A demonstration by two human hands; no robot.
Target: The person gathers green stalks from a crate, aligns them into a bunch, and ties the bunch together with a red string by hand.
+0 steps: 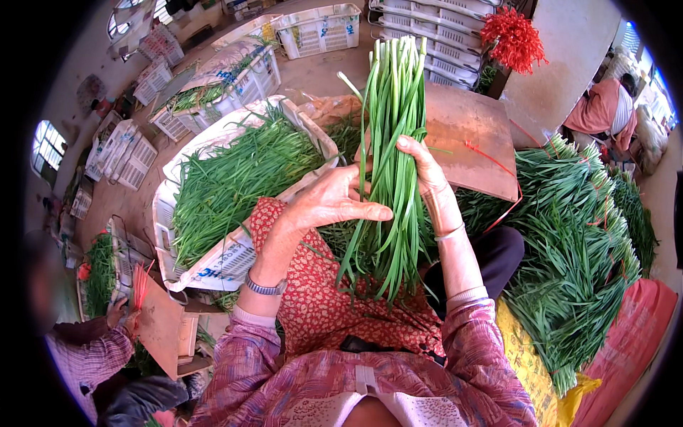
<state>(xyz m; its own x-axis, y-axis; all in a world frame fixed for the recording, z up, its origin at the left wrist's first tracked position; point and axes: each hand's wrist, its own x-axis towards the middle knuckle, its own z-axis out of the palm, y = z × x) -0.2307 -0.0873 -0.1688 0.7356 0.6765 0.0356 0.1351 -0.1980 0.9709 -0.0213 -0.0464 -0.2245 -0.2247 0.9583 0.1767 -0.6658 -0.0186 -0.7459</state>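
A bunch of garlic chives [395,142] stands upright before my chest, pale cut ends at the top and green leaves hanging down over my lap. My right hand [425,171] grips it from the right, thumb in front and the other fingers hidden behind. From the left, my left hand [334,198] holds the same bunch lower down. Its thumb lies across the front of the leaves, and its fingertips disappear behind them. Just beyond the bunch is a brown wooden board [466,135] with red ties [491,158] on it.
At left, a white plastic crate [165,235] holds loose chives. Bundled chives [569,249] are heaped at right beside a red sack [633,349]. Behind stand stacked white crates [434,35] and a bundle of red ties [512,39]. A co-worker's hand [117,313] shows at far left.
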